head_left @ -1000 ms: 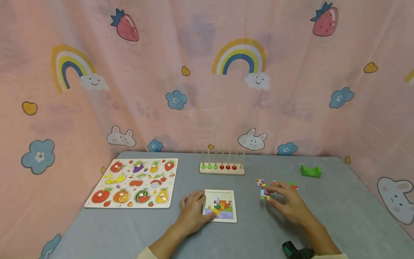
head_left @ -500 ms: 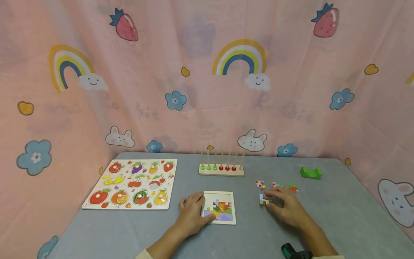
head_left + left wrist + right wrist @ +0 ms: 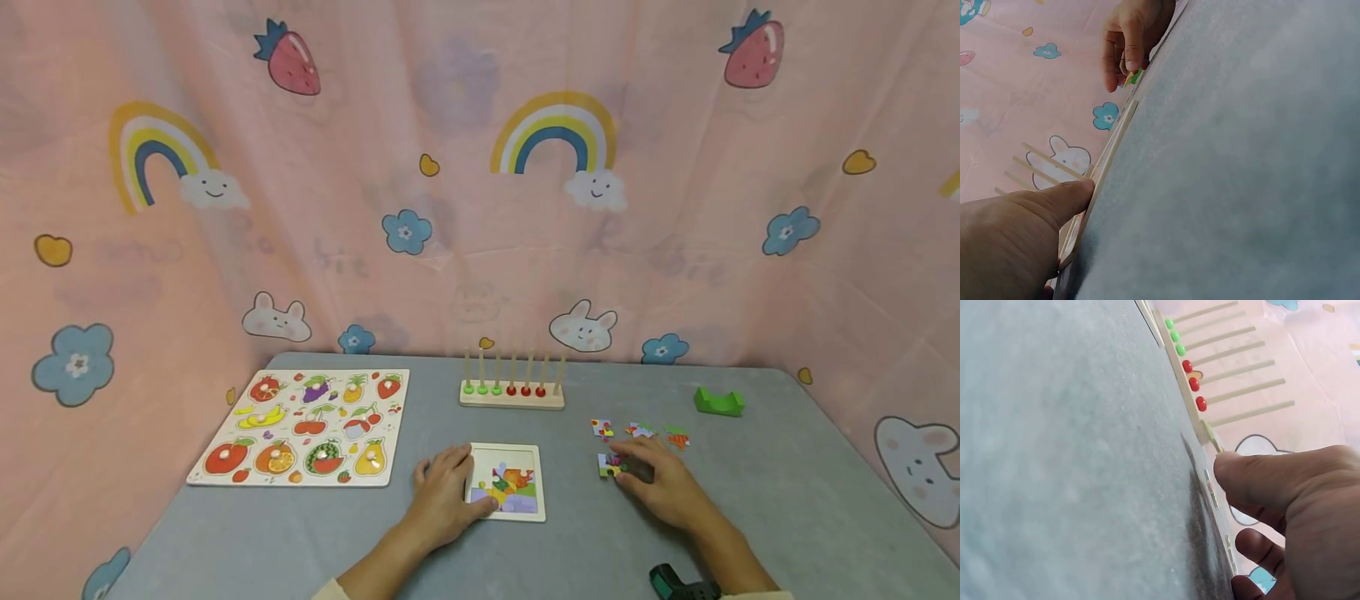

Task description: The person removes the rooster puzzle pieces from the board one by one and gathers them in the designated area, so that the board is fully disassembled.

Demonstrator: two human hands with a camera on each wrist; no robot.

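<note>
R hand (image 3: 660, 480) pinches puzzle piece (image 3: 604, 467), L hand (image 3: 441, 493) grips tray (image 3: 525, 457). Prob. pick-up step; next, carry twd 9 o'clock.

The right hand (image 3: 1310, 506) reaches in from 4 o'clock. Its thumb pinches a thin puzzle piece (image 3: 1212, 435), seen nearly edge-on and jutting toward 11 o'clock; the other fingers (image 3: 1259, 550) curve in at 5 o'clock. Just beyond the piece, running up to 12 o'clock, stands a pale peg rack (image 3: 1187, 394): seven pegs (image 3: 1227, 354), three green beads (image 3: 1175, 336), three red beads (image 3: 1194, 384). A pale edge (image 3: 1149, 325) shows at 12 o'clock. Grey tabletop (image 3: 1066, 456) fills 9 o'clock, flat pieces (image 3: 1212, 489) lie toward 5 o'clock, and a pink printed curtain (image 3: 1319, 394) hangs at 2 o'clock.
</note>
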